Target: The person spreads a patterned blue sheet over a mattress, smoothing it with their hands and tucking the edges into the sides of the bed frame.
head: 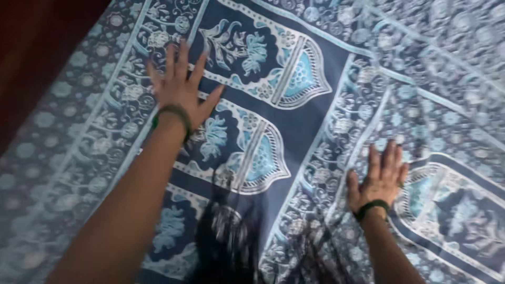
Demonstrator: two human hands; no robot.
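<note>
A large blue cloth [315,68] with white and light-blue flower and vase patterns lies spread flat and fills almost the whole view. My left hand [179,84] rests palm down on it at the upper left, fingers spread apart. My right hand [380,176] presses flat on the cloth at the lower right, fingers close together. Each wrist wears a dark green band. Neither hand grips anything.
A dark reddish-brown surface [31,47] shows beyond the cloth's edge at the upper left. A dark shadow or fold [226,242] falls across the cloth at the bottom centre between my arms.
</note>
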